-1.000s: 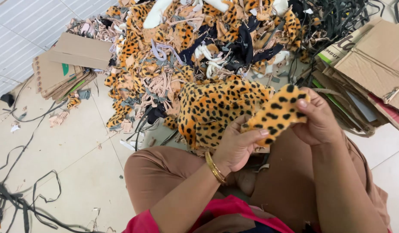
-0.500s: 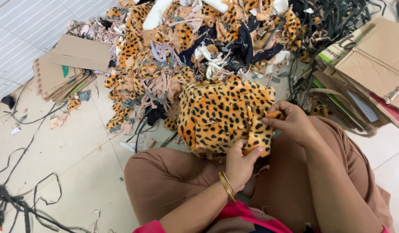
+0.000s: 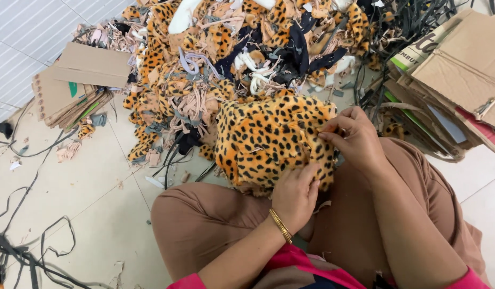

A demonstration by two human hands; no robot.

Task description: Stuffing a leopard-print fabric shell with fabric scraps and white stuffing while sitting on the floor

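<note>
I sit on the floor with a piece of orange leopard-print plush fabric (image 3: 269, 139) over my knees. My left hand (image 3: 295, 195), with a gold bangle on the wrist, grips the fabric's lower edge from beneath. My right hand (image 3: 354, 136) pinches the fabric's right edge between thumb and fingers. The piece lies spread out between both hands, its spotted side up.
A large heap of leopard-print, beige and black fabric scraps (image 3: 226, 59) lies on the tiled floor ahead. Flattened cardboard stacks sit at the left (image 3: 76, 80) and right (image 3: 456, 75). Black straps (image 3: 23, 257) trail across the floor at lower left.
My right hand held a folded flap of the fabric up at the right; it has come down onto the right edge. The fabric is now spread flatter, and my left hand has shifted under its lower edge.
</note>
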